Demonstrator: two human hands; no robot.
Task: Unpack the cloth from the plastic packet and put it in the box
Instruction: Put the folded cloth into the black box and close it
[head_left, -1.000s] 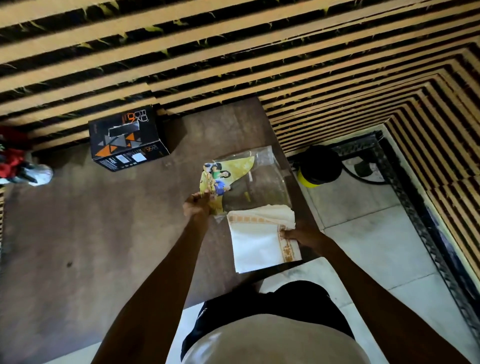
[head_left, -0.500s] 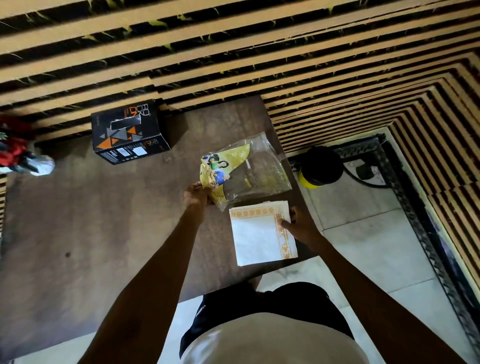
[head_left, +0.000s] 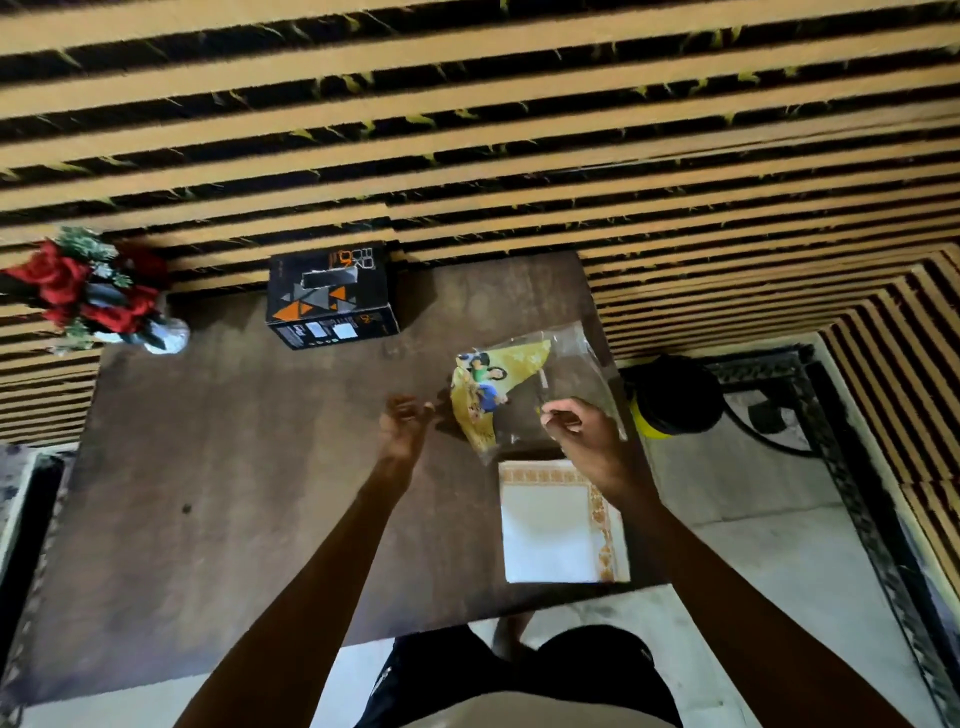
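Observation:
The folded white cloth (head_left: 553, 525) with a gold patterned border lies flat on the brown table (head_left: 249, 493) near its front right corner, out of its packet. Just beyond it is the clear plastic packet (head_left: 566, 364) with a yellow printed insert. My right hand (head_left: 584, 434) is over the packet's near right part, thumb and forefinger pinched on the plastic. A little to the left of the packet, my left hand (head_left: 405, 423) hovers with its fingers apart, holding nothing. The black box (head_left: 332, 296) with orange triangles stands closed at the table's far edge.
A vase of red flowers (head_left: 93, 293) stands at the table's far left corner. A striped wall runs behind the table. On the tiled floor to the right sits a black and yellow round object (head_left: 670, 397) beside a dark ornate frame (head_left: 852, 499).
My right hand left the cloth and moved up onto the packet. My left hand let go of the packet and opened. The view shifted, bringing the flowers into sight.

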